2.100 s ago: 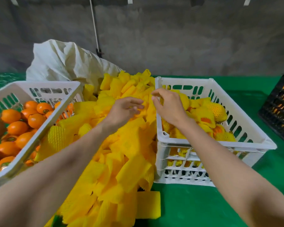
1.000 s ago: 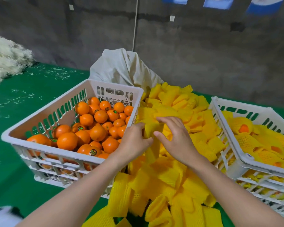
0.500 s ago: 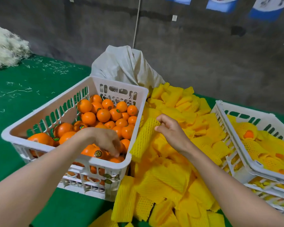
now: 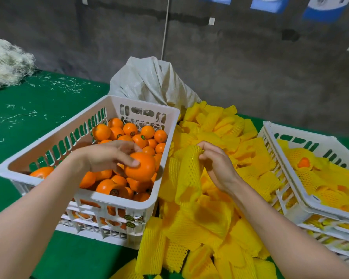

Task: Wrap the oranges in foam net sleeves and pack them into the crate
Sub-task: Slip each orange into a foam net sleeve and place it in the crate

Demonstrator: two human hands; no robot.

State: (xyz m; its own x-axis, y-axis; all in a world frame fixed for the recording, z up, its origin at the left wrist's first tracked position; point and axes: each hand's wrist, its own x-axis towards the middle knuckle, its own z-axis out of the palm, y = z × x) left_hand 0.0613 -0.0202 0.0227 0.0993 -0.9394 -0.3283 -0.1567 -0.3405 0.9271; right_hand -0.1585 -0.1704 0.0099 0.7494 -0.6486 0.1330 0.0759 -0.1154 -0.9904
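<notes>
While left hand holds orange beside crate rim, right hand pinches sleeve.

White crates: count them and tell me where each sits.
2. The left crate holds bare oranges; the right crate holds sleeved ones, partly cut off by the frame.

White slotted crates: smooth glossy plastic. Sleeves: yellow matt foam mesh. Oranges: shiny peel. Sack: coarse woven fabric. Table cover: green matt cloth.
</notes>
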